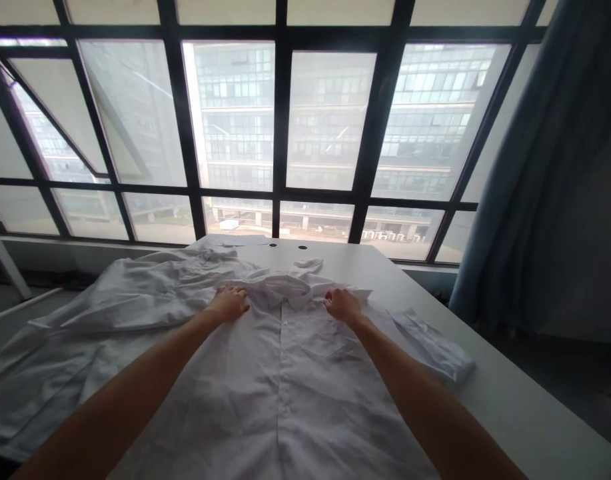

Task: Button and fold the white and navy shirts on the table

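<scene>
A white button-up shirt (285, 373) lies front up on a white table (510, 400), its collar (285, 290) pointing away from me. My left hand (228, 303) rests on the shirt's left shoulder beside the collar, fingers curled and pinching the cloth. My right hand (342, 305) does the same on the right shoulder. One sleeve with its cuff (435, 347) is folded out to the right.
More white garments (125, 300) lie crumpled on the table's left half. A large dark-framed window (285, 133) stands just past the table's far edge. A blue-grey curtain (545, 187) hangs at the right. Two dark cable holes (288, 246) mark the far tabletop.
</scene>
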`<state>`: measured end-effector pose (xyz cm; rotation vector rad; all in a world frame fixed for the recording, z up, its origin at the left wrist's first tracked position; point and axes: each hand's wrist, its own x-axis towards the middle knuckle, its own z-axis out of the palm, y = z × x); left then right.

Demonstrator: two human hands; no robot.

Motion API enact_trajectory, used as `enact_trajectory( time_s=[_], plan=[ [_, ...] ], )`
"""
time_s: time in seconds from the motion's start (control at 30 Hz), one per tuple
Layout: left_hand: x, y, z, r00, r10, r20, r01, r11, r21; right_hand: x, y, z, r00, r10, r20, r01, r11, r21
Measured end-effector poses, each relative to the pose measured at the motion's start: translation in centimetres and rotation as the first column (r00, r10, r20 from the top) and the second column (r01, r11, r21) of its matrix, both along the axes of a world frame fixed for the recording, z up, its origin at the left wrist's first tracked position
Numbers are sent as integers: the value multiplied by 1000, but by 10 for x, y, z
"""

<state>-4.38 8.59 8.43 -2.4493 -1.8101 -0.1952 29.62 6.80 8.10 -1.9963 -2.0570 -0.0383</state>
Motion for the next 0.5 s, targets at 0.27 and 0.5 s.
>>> enact_trajectory(
  time_s=[0.27,0.5],
  plan=[
    [6,-41,-31,969,-245,21,246,966,-85,-46,-72,-18,973,229,-12,-228,962,-153],
    [-8,-98,-48,954,-298,38,299,932,-204,-43,-124,-43,985,171,-2,-165,952,-257]
  ],
)
